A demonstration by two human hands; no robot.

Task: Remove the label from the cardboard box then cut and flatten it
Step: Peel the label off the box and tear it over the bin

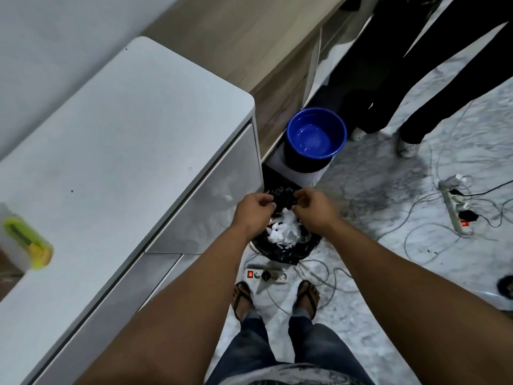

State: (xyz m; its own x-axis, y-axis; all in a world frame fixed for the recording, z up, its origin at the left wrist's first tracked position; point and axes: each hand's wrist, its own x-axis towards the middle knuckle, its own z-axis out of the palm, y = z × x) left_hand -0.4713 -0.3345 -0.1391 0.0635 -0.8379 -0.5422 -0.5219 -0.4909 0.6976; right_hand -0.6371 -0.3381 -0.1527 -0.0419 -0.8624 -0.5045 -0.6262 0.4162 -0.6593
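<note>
Marble-look floor [361,273] with cables running everywhere, that's the setting, and a white counter [111,134] fills the left side. Both arms reach down over a bin lined with a black trash bag [280,252] that sits on the floor right against the counter's front. Left hand [254,208] and right hand [312,208] are both curled, fingers pressed together and pinching at the bag's far rim, though I can't tell if there's also a scrap of label between them. White torn paper scraps [283,232] are piled inside the bag, probably bits of label. The cardboard box itself isn't clearly in view; there's a brown sliver at the far left edge by a yellow-green utility knife [27,240] lying on the counter, but I can't say that's it. So my guess is the label part is wrapping up and the cutting hasn't started. What could go wrong: a power strip [266,275] with a lit switch sits just in front of the sandalled feet, and loose cables loop around them, so stepping back carelessly could snag a foot. A blue basin [316,133] holding water stands just beyond the bin, near that wiring. Another person's legs [416,79] block the upper right, so open room is mostly behind.
</note>
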